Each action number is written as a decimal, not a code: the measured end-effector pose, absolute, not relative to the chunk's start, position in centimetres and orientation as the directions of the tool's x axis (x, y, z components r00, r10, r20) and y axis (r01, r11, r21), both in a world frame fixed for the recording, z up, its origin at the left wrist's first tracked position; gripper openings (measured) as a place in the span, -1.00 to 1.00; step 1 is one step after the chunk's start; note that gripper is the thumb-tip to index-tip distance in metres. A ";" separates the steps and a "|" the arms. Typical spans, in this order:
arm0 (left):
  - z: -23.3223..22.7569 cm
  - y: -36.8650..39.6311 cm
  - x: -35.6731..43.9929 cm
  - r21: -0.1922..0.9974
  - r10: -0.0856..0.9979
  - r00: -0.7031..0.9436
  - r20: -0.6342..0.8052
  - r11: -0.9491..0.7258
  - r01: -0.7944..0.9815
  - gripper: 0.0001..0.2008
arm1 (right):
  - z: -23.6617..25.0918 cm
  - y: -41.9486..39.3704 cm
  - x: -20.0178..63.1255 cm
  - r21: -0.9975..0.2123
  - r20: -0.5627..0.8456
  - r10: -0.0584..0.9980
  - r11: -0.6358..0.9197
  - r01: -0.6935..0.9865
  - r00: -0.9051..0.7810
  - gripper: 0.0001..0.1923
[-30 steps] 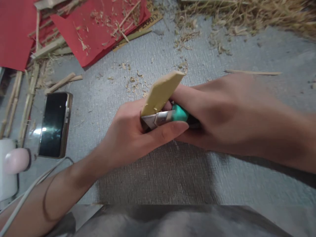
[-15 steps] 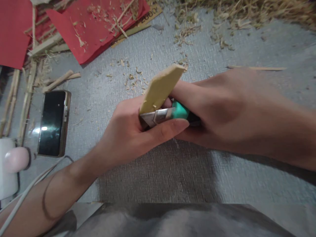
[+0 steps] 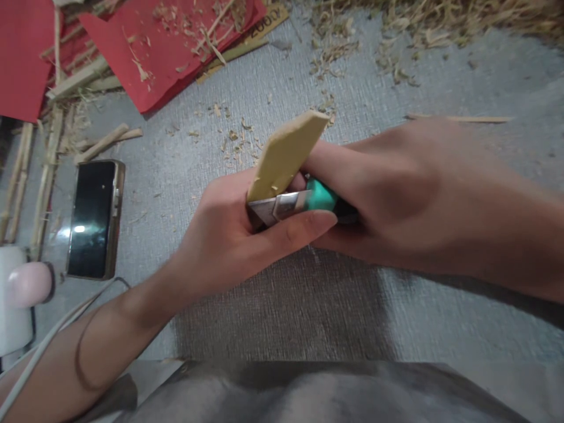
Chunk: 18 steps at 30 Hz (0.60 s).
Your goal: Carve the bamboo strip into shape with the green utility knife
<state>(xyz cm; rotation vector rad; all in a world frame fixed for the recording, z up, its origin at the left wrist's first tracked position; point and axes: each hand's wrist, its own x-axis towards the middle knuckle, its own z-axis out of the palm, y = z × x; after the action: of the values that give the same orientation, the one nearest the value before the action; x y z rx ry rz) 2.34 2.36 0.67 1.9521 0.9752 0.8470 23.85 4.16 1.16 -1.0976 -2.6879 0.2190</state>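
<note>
A flat yellowish strip of wood [image 3: 286, 155] rises at a slant from my left hand [image 3: 229, 229], whose fingers are closed round its lower part. My left thumb stretches to the right along the near side of a utility knife [image 3: 321, 195]. Its green and black handle is wrapped in my right hand [image 3: 392, 194], and the short metal blade lies against the base of the strip. My hands meet at the knife. The strip's lower end and most of my fingers are hidden.
A phone [image 3: 94, 220] lies at the left, near a pink rounded object [image 3: 30, 284] and a white cable [image 3: 57, 335]. Red paper [image 3: 171, 53] and sticks [image 3: 48, 170] are at the upper left. A heap of dry shavings [image 3: 476, 20] lies at the far right; crumbs dot the table [image 3: 189, 147].
The strip, the knife and both hands keep nearly the same position. The whole view has shifted very slightly.
</note>
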 end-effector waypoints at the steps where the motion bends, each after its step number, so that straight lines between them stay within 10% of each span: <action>1: 0.7 2.3 2.3 0.854 0.849 0.485 0.211 -0.401 0.331 -0.65 | 1.2 4.1 23.9 -0.219 0.158 0.707 0.706 0.673 -0.690 -0.64; 18: 0.9 2.2 2.4 0.846 0.866 0.461 0.192 -0.385 0.370 -0.64 | 1.4 4.0 23.9 -0.253 0.141 0.718 0.692 0.676 -0.681 -0.68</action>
<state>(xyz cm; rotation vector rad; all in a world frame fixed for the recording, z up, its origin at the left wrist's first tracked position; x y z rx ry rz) 2.41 2.19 0.86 1.9544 1.0316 0.8327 23.91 4.01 1.41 -1.1195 -2.6735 0.2654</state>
